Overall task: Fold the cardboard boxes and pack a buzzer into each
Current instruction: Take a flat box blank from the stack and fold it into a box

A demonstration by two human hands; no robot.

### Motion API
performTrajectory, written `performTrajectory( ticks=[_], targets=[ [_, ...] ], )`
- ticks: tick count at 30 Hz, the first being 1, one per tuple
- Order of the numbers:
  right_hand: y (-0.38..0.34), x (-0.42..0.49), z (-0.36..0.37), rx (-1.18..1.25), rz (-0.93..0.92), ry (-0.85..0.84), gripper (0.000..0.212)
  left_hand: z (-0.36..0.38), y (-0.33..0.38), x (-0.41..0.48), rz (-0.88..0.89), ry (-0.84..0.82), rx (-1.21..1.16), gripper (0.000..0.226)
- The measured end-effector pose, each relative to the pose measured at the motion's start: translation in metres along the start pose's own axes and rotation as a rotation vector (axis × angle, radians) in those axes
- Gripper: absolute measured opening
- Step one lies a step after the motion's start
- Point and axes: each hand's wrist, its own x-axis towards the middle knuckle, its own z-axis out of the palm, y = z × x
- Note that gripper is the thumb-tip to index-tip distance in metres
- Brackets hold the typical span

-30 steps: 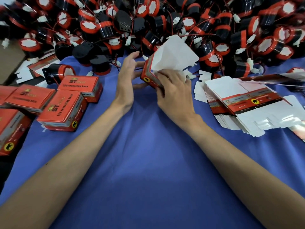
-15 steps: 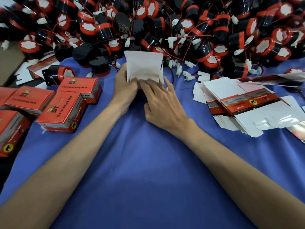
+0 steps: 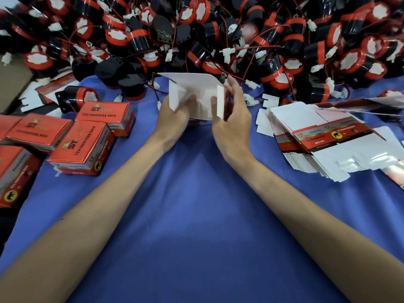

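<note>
1. At the left, the packed red boxes (image 3: 80, 147) lie on the blue counter (image 3: 196, 215) just as they did a moment ago.
2. The left hand (image 3: 172, 119) no longer presses down. It now holds the left side of the carton, though a side flap hides its fingers, so it is probably a pinch.
3. The cardboard box (image 3: 196, 95) sits between the hands. Half a second ago it was pressed flat against the counter; now its white inside faces the camera. Both side flaps stand out and the wide lid flap leans back towards the heap of buzzers (image 3: 218, 29). It looks erected and ready for a buzzer, and none shows inside.
4. The right hand (image 3: 234, 121) has moved from the front to the right wall, with its fingers curled round that edge.
5. The stack of flat box blanks (image 3: 323, 136) at the right is unchanged.
</note>
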Motion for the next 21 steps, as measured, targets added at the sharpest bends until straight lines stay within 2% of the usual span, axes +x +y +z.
performTrajectory(
  ticks=[3,6,12,21],
  targets=[
    [-0.0006,0.0012,0.0013,0.055,0.099,-0.007,0.044,0.0015,0.0032,-0.0025,0.036,-0.009,-0.045,0.015],
    [0.0042,0.0047,0.0032,0.084,0.169,-0.057,0.021,0.0023,0.0053,-0.0046,0.057,0.030,-0.090,0.014],
    [0.0060,0.0077,0.0046,0.205,0.202,-0.090,0.030,0.0034,0.0063,-0.0052,0.062,0.032,-0.072,0.027],
    [0.0034,0.0059,0.0040,0.243,0.206,-0.063,0.034,0.0004,0.0073,-0.0064,0.077,-0.025,-0.073,0.042]
  ],
)
